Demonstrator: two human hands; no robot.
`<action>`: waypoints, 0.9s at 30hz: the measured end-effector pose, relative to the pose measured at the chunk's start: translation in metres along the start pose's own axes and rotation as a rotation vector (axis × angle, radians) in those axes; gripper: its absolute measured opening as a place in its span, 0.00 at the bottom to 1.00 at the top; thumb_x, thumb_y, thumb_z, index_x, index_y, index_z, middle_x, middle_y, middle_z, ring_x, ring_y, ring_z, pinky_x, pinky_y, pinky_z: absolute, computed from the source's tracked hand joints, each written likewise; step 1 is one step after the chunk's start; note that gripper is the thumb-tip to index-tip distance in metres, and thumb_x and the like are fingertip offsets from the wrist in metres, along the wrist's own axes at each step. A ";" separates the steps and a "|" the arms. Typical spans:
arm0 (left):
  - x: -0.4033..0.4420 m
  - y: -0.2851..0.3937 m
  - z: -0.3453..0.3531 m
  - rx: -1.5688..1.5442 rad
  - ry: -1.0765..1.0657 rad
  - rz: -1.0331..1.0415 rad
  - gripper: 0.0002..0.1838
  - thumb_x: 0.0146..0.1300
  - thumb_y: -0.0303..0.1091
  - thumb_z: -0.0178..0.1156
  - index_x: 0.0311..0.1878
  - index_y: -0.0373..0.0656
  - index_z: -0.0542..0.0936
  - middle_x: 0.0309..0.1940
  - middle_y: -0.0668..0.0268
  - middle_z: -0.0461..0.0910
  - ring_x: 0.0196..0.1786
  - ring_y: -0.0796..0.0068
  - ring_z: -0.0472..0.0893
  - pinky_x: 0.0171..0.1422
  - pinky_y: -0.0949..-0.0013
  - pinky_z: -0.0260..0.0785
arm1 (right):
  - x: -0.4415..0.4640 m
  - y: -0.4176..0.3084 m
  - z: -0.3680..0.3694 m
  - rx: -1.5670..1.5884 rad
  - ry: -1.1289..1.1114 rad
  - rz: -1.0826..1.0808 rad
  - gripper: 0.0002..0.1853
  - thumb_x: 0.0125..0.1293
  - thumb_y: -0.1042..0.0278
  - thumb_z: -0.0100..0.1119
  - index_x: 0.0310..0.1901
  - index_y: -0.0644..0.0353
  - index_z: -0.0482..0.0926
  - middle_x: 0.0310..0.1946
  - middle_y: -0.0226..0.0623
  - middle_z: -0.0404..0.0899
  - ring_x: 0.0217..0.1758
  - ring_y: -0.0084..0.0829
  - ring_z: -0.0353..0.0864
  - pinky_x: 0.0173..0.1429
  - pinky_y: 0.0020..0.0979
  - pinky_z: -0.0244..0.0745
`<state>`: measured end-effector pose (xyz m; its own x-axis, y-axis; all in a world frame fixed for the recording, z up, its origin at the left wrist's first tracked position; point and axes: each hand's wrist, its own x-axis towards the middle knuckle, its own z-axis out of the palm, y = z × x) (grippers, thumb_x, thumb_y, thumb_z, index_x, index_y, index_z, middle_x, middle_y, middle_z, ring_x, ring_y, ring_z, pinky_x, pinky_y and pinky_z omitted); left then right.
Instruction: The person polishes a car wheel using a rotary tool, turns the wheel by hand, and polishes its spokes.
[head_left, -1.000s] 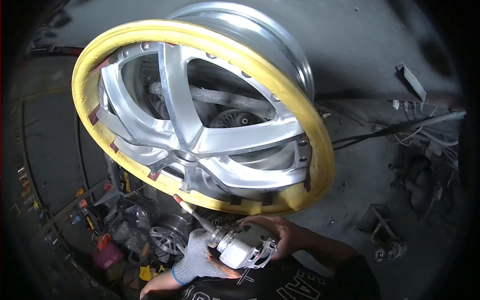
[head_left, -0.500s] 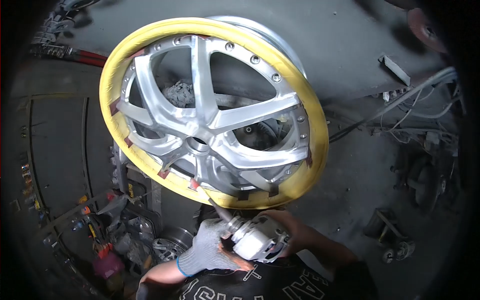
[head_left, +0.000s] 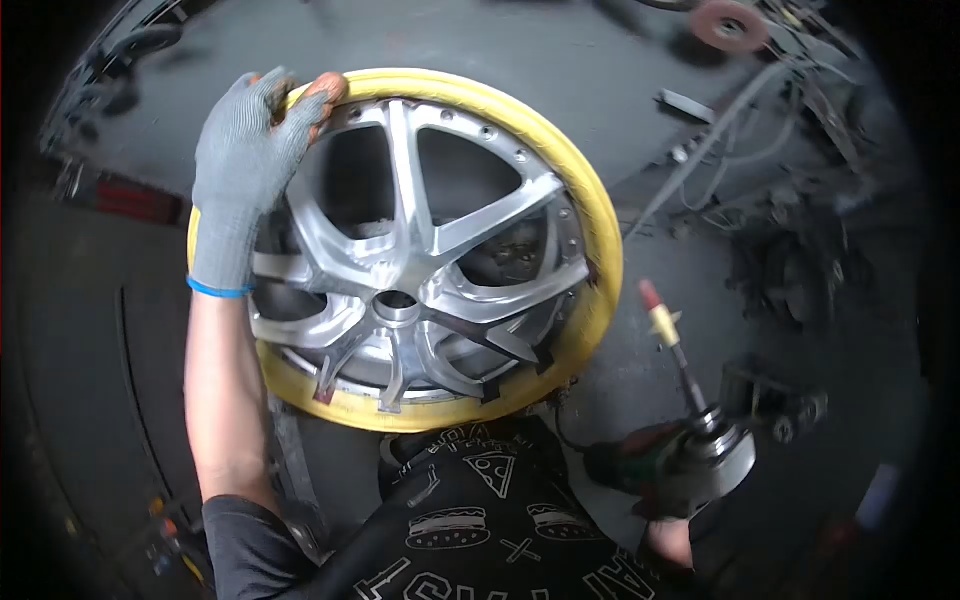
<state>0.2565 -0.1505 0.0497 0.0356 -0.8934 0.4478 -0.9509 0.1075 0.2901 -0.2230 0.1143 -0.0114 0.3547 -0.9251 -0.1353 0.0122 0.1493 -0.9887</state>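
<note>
A silver alloy wheel with several spokes and a yellow-covered rim fills the middle of the view, tilted towards me. My left hand, in a grey glove with orange fingertips, is closed round the rim at its upper left. At lower right, apart from the wheel, my right hand holds a die grinder; most of its fingers are hidden under the tool. The grinder's thin shaft points up and ends in a red and cream tip. Dark patches mark the lower rim.
A reddish disc is at the upper right, near pale cables and a small metal angle piece. Dark machine parts stand on the right. A red object lies at the left.
My left hand has left the grinder and taken hold of the rim's upper left. My right hand has carried the grinder away to the right. The wheel looks turned slightly.
</note>
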 end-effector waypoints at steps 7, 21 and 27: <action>-0.007 0.019 -0.010 -0.033 0.162 0.026 0.26 0.60 0.61 0.64 0.33 0.42 0.85 0.26 0.59 0.78 0.32 0.57 0.80 0.38 0.60 0.71 | -0.034 -0.004 0.077 0.013 0.641 -0.237 0.46 0.45 0.55 0.84 0.63 0.60 0.67 0.51 0.40 0.72 0.56 0.38 0.74 0.60 0.46 0.74; -0.121 0.077 -0.100 -0.366 0.489 0.129 0.13 0.60 0.28 0.69 0.45 0.29 0.85 0.35 0.60 0.81 0.40 0.73 0.80 0.45 0.73 0.72 | -0.053 0.073 0.041 0.009 0.943 -0.419 0.50 0.50 0.61 0.79 0.71 0.67 0.60 0.54 0.44 0.74 0.56 0.40 0.78 0.64 0.48 0.76; -0.167 0.086 -0.111 -0.236 0.568 0.178 0.12 0.56 0.27 0.68 0.41 0.28 0.85 0.38 0.52 0.84 0.42 0.64 0.83 0.52 0.65 0.76 | -0.065 0.117 0.000 0.004 0.894 -0.528 0.48 0.52 0.64 0.77 0.71 0.68 0.59 0.54 0.45 0.73 0.57 0.40 0.77 0.66 0.48 0.74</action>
<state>0.2026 0.0561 0.0934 0.1023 -0.4898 0.8658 -0.8665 0.3835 0.3194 -0.2443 0.1921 -0.1187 -0.5193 -0.7942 0.3155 -0.0320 -0.3509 -0.9359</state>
